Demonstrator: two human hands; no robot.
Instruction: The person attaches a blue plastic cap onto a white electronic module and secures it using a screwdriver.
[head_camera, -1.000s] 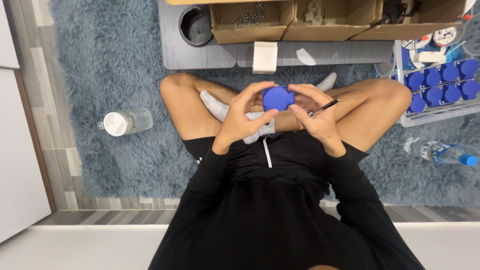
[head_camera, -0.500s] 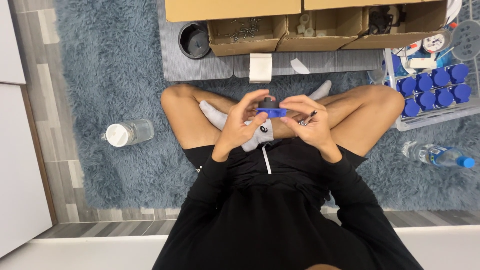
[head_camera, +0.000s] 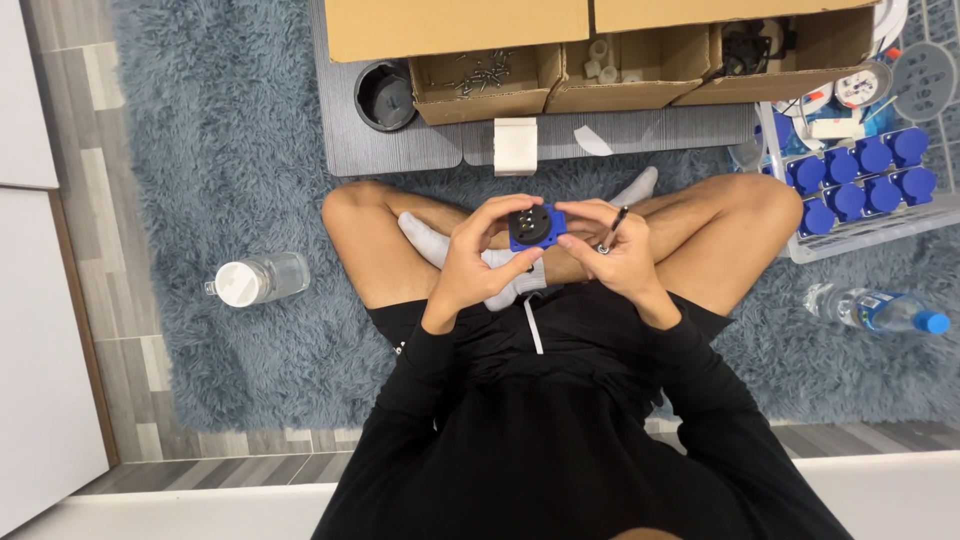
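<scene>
both hands' fingers (head_camera: 500, 215) around blue socket (head_camera: 535, 227)

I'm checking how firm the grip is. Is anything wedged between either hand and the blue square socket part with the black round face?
Nothing visible. The left hand and right hand both touch the blue square socket part directly; the right hand also pinches a thin dark screwdriver, which lies beside the part, not against it.

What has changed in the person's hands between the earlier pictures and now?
The blue socket part has been turned over: its rounded blue back faced up earlier, now its black face shows. Both the left hand and the right hand keep hold of it, the screwdriver still in the right.
</scene>
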